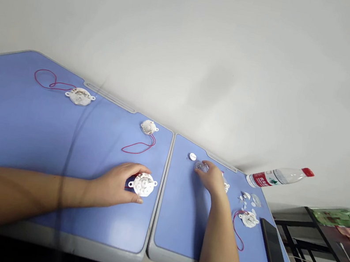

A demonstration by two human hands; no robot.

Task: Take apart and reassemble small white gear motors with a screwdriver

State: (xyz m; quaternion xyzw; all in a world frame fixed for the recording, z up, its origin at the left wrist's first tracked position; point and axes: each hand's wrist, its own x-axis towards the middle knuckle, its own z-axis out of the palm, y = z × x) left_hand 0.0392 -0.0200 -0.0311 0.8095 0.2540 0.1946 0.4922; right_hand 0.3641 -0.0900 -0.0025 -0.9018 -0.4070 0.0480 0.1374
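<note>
My left hand is closed around a white round gear housing with two mounting ears, thumb and fingers on its edges, over the left desk. My right hand reaches over the right desk, fingers closed on a clear round plastic cover. Just beyond that cover lies a small white round part. Another white housing is partly hidden behind my right hand. Farther off on the left desk lie a white housing with red wires and a larger-looking one, also with red wire.
Small clear and white pieces and a wired housing lie on the right desk. A black phone with a white cable rests along its right edge. A red-capped water bottle stands at the back. A seam divides the two blue desks.
</note>
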